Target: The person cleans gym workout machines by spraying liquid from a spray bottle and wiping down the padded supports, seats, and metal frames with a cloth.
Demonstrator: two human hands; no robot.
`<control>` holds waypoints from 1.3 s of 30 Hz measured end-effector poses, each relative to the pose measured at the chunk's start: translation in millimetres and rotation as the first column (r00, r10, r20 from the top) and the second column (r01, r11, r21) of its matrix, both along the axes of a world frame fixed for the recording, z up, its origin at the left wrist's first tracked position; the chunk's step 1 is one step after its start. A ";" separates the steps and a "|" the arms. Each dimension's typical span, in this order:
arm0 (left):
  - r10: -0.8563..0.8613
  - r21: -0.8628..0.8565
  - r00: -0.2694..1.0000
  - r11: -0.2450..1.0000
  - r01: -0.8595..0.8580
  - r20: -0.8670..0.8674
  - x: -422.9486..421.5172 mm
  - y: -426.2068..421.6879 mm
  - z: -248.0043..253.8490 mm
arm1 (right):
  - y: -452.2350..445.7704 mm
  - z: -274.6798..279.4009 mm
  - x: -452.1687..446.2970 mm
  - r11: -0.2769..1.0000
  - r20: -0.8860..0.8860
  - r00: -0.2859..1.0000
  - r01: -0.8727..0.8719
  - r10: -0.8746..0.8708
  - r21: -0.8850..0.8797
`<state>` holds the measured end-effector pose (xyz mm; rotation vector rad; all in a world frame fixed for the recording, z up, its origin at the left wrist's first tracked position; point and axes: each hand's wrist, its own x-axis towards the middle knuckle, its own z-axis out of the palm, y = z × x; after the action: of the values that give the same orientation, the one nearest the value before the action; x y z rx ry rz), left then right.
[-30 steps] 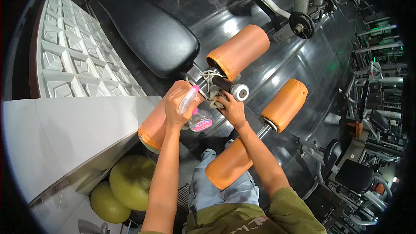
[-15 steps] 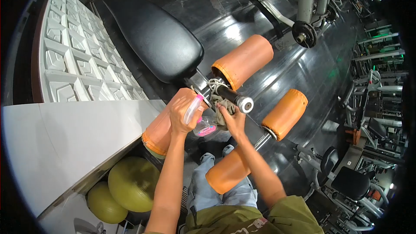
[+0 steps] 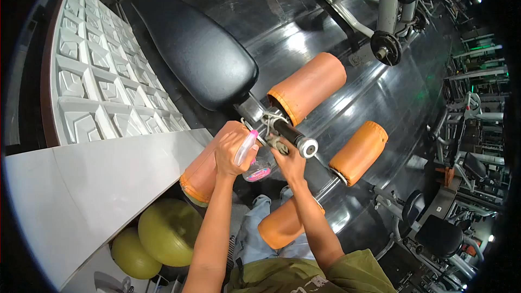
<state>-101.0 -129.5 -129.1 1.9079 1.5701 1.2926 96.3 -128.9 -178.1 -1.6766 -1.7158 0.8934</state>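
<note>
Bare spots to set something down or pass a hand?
Set-down: white ledge, between textured panel and larger green ball; top of black pad. Hand: gap over floor, between upper salmon roller and orange roller at picture right. Crowded: beside black grip, where left hand, spray bottle, right hand and cloth bunch together.

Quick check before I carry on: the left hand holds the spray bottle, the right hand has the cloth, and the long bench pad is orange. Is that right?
Not quite: the long bench pad is black, not orange, as the head view shows. The left hand does hold the spray bottle, and the right hand has the cloth.
</note>
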 end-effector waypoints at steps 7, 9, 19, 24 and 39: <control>0.021 -0.044 0.999 0.999 -0.022 -0.030 2.0 -1.3 -4.7 | 23.6 41.4 40.7 0.975 -0.306 0.928 0.222 -0.211 -0.001; 0.020 -0.062 0.999 0.998 -0.023 -0.045 1.8 -0.7 -3.7 | 53.5 67.6 39.4 0.978 -0.325 0.924 0.173 -0.201 -0.113; 0.017 -0.090 0.995 0.996 -0.026 -0.095 0.8 -0.7 -4.5 | 162.1 71.3 -41.3 0.626 0.716 0.397 -0.777 0.574 -0.071; 0.019 -0.115 0.993 0.993 -0.033 -0.118 -0.1 -1.8 -5.2 | 162.0 97.3 -22.5 0.582 0.592 0.354 -0.775 0.724 -0.247; 0.013 -0.079 0.998 0.997 -0.018 -0.065 1.3 -0.4 -2.3 | 144.7 136.5 28.7 0.723 0.012 0.754 -0.625 0.657 -0.294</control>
<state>-99.7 -129.8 -131.4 1.9094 1.6457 1.1678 125.0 15.8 -41.6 -1.2905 -2.4178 1.4229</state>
